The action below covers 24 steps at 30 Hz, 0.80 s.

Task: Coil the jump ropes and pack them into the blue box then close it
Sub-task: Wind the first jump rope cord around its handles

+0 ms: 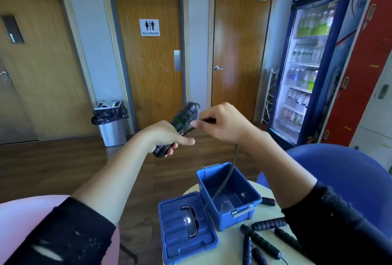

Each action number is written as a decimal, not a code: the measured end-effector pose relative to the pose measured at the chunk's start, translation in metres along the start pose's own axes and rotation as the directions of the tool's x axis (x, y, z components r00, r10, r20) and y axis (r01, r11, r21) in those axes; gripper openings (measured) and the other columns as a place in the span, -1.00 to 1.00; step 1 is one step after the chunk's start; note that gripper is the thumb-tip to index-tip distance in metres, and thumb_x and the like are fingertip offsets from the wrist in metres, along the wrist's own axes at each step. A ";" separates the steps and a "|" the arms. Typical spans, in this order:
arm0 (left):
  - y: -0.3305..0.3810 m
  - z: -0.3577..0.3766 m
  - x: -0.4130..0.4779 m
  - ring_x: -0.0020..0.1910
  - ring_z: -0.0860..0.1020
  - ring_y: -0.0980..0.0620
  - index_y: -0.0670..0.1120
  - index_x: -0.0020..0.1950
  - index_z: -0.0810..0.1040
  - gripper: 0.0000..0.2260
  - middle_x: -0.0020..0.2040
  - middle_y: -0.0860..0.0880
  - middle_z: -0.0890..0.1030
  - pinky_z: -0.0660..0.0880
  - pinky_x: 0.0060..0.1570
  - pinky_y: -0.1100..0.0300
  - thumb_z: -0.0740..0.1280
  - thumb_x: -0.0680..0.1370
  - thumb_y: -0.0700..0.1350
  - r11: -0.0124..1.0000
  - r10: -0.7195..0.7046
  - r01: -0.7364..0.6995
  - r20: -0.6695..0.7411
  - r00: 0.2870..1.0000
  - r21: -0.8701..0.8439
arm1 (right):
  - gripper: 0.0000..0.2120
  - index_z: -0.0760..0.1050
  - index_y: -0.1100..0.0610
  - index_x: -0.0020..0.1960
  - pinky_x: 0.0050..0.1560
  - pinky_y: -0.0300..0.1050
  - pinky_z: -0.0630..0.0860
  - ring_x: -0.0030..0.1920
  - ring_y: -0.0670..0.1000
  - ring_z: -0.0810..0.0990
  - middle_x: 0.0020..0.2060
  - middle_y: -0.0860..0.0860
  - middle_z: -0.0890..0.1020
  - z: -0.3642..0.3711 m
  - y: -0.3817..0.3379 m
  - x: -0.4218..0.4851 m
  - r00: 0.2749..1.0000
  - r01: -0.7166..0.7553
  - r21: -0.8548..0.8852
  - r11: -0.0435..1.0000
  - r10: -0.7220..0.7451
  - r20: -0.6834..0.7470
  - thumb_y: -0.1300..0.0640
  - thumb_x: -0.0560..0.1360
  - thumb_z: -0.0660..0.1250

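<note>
My left hand (167, 137) grips a pair of black jump-rope handles with green rings (182, 120), held up at chest height and tilted up to the right. My right hand (220, 122) pinches the black cord (230, 171) right beside the handles. The cord hangs down from that hand into the open blue box (229, 196) on the small round table (229, 247). The box's blue lid (186, 226), with a dark carry handle, lies flat to the left of the box. Several other black foam-grip rope handles (263, 241) lie on the table at the front right.
A blue chair (339, 165) stands behind the table on the right, and a pink seat (19, 222) is at the lower left. Further off are a steel bin (112, 122), wooden doors, a drinks fridge (307, 63) and red lockers.
</note>
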<state>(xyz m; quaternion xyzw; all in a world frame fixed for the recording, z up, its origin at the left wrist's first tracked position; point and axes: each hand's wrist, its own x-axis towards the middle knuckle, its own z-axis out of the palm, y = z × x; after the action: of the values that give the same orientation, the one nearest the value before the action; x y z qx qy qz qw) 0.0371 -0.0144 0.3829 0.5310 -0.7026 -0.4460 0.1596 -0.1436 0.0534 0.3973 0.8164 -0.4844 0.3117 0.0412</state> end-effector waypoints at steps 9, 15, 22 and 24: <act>0.031 0.002 -0.031 -0.13 0.66 -0.08 -0.06 0.21 0.48 -0.39 -0.06 -0.12 0.67 0.59 0.02 -0.04 0.55 0.29 0.19 0.720 0.316 -0.346 0.160 0.935 0.601 | -0.73 0.47 0.14 -0.16 -0.21 -0.16 0.39 -0.36 0.02 0.44 -0.36 0.21 0.52 -0.035 -0.005 0.058 0.947 -0.114 0.285 0.952 0.017 0.322 -0.01 0.43 0.47; 0.034 -0.013 -0.050 -0.32 0.57 -0.02 -0.10 -0.10 0.56 -0.72 -0.32 -0.12 0.58 0.52 -0.23 0.20 0.58 0.34 -0.04 0.747 0.528 -0.582 0.245 0.813 0.322 | -0.91 0.40 0.19 -0.07 -0.18 -0.29 0.49 -0.32 -0.21 0.58 -0.35 -0.14 0.63 -0.006 0.023 0.048 0.901 -0.306 0.583 0.753 0.031 0.433 0.24 0.49 0.32; 0.018 -0.035 -0.048 -0.47 0.47 0.01 -0.21 0.22 0.46 -0.53 -0.17 -0.04 0.65 0.48 -0.34 0.12 0.52 0.39 -0.14 0.819 0.574 -0.571 0.109 0.811 -0.063 | -0.61 0.35 0.04 -0.29 -0.39 -0.16 0.02 -0.53 -0.14 0.14 -0.54 -0.15 0.26 0.040 0.006 0.033 0.898 -0.439 0.793 0.423 0.184 0.400 -0.02 0.67 0.02; 0.016 -0.036 -0.045 -0.48 0.46 0.00 -0.23 0.17 0.50 -0.60 -0.28 -0.04 0.63 0.46 -0.36 0.13 0.46 0.39 -0.14 0.809 0.576 -0.561 0.049 0.816 -0.177 | -0.57 0.33 0.05 -0.31 -0.48 -0.25 0.15 -0.57 -0.14 0.16 -0.55 -0.14 0.26 0.042 0.000 0.035 0.899 -0.438 0.801 0.408 0.228 0.375 -0.11 0.65 0.02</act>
<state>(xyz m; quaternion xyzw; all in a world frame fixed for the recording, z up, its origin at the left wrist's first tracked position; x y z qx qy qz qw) 0.0700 0.0093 0.4265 0.2593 -0.7997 -0.4568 0.2910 -0.1118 0.0113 0.3825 0.6361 -0.4132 0.4282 -0.4912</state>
